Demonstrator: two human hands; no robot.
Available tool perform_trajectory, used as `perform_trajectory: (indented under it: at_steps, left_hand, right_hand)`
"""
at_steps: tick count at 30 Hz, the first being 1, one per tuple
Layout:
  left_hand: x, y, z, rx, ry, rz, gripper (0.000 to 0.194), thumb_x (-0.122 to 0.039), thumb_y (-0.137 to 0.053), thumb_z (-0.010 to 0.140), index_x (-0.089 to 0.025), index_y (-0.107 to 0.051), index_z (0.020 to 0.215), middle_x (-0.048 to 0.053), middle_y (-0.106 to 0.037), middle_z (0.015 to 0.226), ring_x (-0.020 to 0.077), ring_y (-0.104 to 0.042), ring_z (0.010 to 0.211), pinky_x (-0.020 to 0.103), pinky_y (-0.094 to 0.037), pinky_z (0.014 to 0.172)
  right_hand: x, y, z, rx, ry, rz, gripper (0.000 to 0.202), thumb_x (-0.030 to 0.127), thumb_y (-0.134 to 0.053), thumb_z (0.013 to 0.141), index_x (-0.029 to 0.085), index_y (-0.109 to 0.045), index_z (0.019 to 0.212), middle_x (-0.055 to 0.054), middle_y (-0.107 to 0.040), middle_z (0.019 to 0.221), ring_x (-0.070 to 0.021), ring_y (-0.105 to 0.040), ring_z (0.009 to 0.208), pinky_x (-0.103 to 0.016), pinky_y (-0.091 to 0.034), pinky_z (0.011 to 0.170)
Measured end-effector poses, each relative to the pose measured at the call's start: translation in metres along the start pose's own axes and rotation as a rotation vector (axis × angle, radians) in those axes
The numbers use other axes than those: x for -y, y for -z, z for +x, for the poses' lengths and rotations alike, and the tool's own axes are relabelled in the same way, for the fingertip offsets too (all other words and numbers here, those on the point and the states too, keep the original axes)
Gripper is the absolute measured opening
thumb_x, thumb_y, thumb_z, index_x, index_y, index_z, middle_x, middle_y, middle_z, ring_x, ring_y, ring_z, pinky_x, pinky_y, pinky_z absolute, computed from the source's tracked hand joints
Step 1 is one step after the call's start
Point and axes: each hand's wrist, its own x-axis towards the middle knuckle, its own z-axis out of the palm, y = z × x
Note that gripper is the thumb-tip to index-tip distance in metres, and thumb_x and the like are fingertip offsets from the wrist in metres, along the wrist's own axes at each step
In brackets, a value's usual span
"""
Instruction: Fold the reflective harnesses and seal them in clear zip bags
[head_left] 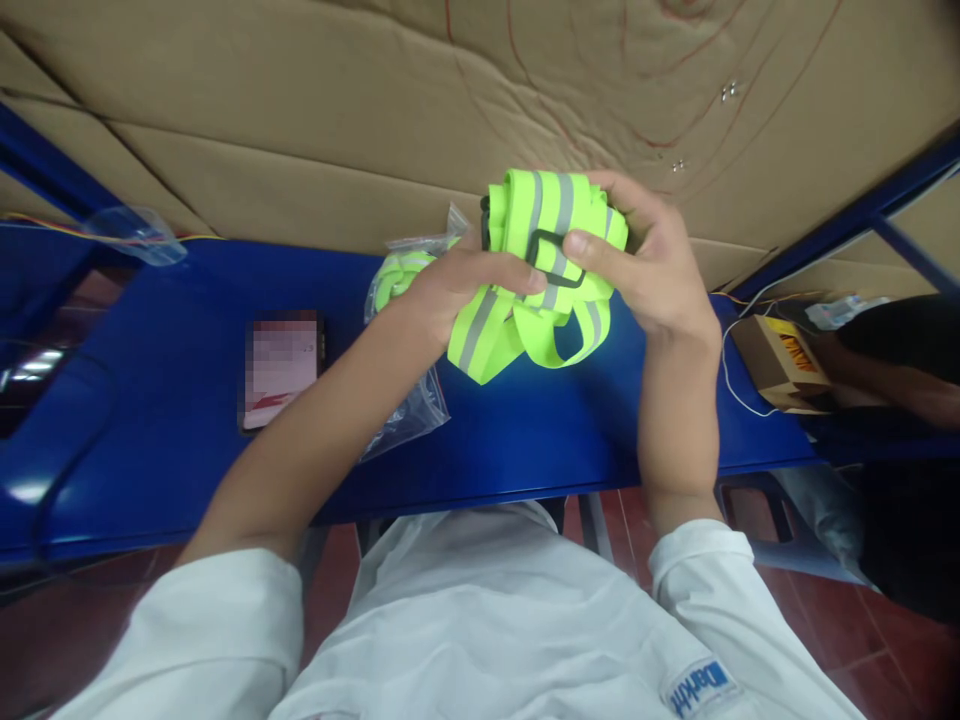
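Observation:
Both my hands grip a bundle of neon yellow-green reflective strap (559, 205) with grey stripes, held up above the blue table. My left hand (469, 275) is closed on its lower left side, the thumb lying along the front. My right hand (645, 250) wraps the right side, its thumb pressed near a black plastic buckle (556, 258). Loops of the strap hang below my hands. Behind my left forearm, a clear plastic bag (412, 412) lies on the table, with more neon strap (401, 275) at its upper end, partly hidden by my arm.
A phone-like device (281, 368) lies left on the blue table (517, 440). A clear plastic cup (139, 235) rests at the back left. Cardboard (337, 120) covers the wall behind. At right are a small cardboard box (780, 365), a white cable (726, 365) and another person's arm (885, 375).

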Motion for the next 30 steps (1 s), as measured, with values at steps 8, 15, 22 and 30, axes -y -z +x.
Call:
perform_trajectory:
  at_steps: [8, 15, 22, 30]
  left_hand:
    - [0.028, -0.014, 0.009, -0.168, -0.129, -0.175, 0.036, -0.048, -0.055, 0.102, -0.02, -0.07, 0.12, 0.006, -0.077, 0.112, 0.0327, -0.067, 0.131, 0.048, -0.058, 0.11]
    - [0.037, -0.008, 0.012, -0.078, 0.022, -0.16, 0.031, -0.017, -0.078, 0.084, -0.022, -0.072, 0.114, 0.004, -0.075, 0.125, 0.0318, -0.064, 0.135, 0.056, -0.052, 0.117]
    - [0.009, -0.008, 0.011, -0.163, -0.003, -0.073, 0.036, 0.005, -0.056, 0.076, -0.016, -0.071, 0.102, 0.003, -0.076, 0.111, 0.0281, -0.061, 0.139, 0.051, -0.049, 0.12]
    - [-0.015, -0.002, 0.003, -0.455, -0.183, 0.141, 0.029, -0.039, -0.058, 0.095, -0.026, -0.072, 0.117, 0.006, -0.078, 0.107, 0.031, -0.059, 0.138, 0.05, -0.056, 0.111]
  right_hand:
    - [-0.013, -0.025, 0.007, -0.271, -0.142, 0.13, 0.027, 0.049, -0.08, 0.087, 0.033, -0.07, 0.106, 0.003, -0.074, 0.107, -0.0211, -0.071, 0.101, -0.032, -0.061, 0.093]
    - [-0.01, -0.018, 0.008, -0.332, 0.02, -0.318, 0.032, 0.053, -0.065, 0.094, 0.043, -0.064, 0.124, 0.005, -0.065, 0.139, -0.024, -0.058, 0.137, -0.036, -0.051, 0.114]
    - [-0.016, -0.005, 0.006, -0.109, 0.252, -0.389, 0.036, 0.056, -0.063, 0.097, 0.039, -0.068, 0.128, 0.002, -0.067, 0.135, -0.0255, -0.062, 0.132, -0.042, -0.047, 0.12]
    - [-0.01, -0.01, 0.007, 0.071, 0.255, -0.372, 0.03, 0.045, -0.06, 0.097, 0.034, -0.073, 0.122, 0.003, -0.062, 0.15, -0.0279, -0.044, 0.154, -0.052, -0.035, 0.13]
